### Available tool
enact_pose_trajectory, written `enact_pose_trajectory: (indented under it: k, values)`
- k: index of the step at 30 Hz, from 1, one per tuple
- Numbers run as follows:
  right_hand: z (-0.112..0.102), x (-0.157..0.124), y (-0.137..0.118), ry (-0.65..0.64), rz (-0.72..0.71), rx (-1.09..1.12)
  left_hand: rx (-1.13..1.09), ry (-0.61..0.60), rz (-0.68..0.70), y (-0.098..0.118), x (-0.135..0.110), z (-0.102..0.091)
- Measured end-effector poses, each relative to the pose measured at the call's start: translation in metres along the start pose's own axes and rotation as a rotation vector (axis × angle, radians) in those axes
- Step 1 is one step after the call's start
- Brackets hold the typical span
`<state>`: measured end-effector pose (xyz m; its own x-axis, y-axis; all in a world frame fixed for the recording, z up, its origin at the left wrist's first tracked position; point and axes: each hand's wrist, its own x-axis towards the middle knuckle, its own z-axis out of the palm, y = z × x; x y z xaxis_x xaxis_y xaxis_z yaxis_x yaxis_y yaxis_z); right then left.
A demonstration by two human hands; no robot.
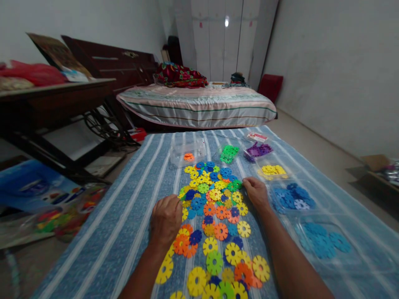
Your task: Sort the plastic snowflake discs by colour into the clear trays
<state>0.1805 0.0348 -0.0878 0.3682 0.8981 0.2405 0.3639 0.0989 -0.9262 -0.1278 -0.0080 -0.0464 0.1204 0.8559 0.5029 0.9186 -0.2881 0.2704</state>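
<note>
Spreading from the near edge toward the middle of a blue-and-white striped cloth (131, 199), a loose heap of flat, notched, round plastic discs (215, 194) in yellow, orange, green and blue lies between two bare hands. The left hand (166, 220) rests at the left side of the heap, knuckles up and fingers curled under; whether it grasps anything cannot be told. The right hand (257, 193) comes in from the opposite side, its thumb and forefinger drawn together at the rim of a green plastic disc (236, 184); whether the disc is gripped or only touched is unclear. Beyond the heap, a clear plastic box (176, 153) holds a few orange discs (188, 157). Bright green pieces (229, 153) lie to its right, then purple pieces (258, 150) near a red-and-white card (257, 137). Down the right side, clear containers hold yellow discs (273, 170), darker blue discs (293, 196) and, nearest the viewer, light blue discs (322, 241).
</note>
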Motion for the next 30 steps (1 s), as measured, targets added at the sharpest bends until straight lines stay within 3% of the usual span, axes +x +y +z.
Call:
enact_pose_trajectory:
  k: [3,7,10,13,18,21,25,30]
  values:
    - [0.0,0.0,-0.002,-0.001,0.005,0.003,-0.191,0.0,-0.136,0.009,0.006,-0.008]
    - [0.001,0.0,-0.001,-0.003,0.012,0.003,-0.523,-0.161,-0.484,0.023,0.015,-0.006]
    - [0.002,0.001,0.001,-0.009,0.014,0.003,-0.701,-0.273,-0.641,0.035,0.03,0.005]
    - [0.002,0.0,0.001,-0.008,0.017,0.002,-0.839,-0.285,-0.69,0.055,0.064,0.016]
    - [0.003,-0.001,0.0,-0.006,0.017,0.001,-1.275,-0.248,-0.708,0.102,0.148,0.031]
    - [0.003,-0.001,0.002,-0.007,0.024,0.013,-1.315,-0.189,-0.766,0.117,0.171,0.039]
    - [0.003,-0.001,0.003,-0.007,0.03,0.014,-1.072,-0.282,-0.67,0.1,0.15,0.047]
    - [0.001,-0.001,0.002,-0.001,0.039,0.011,-0.684,-0.252,-0.458,0.042,0.104,0.037]
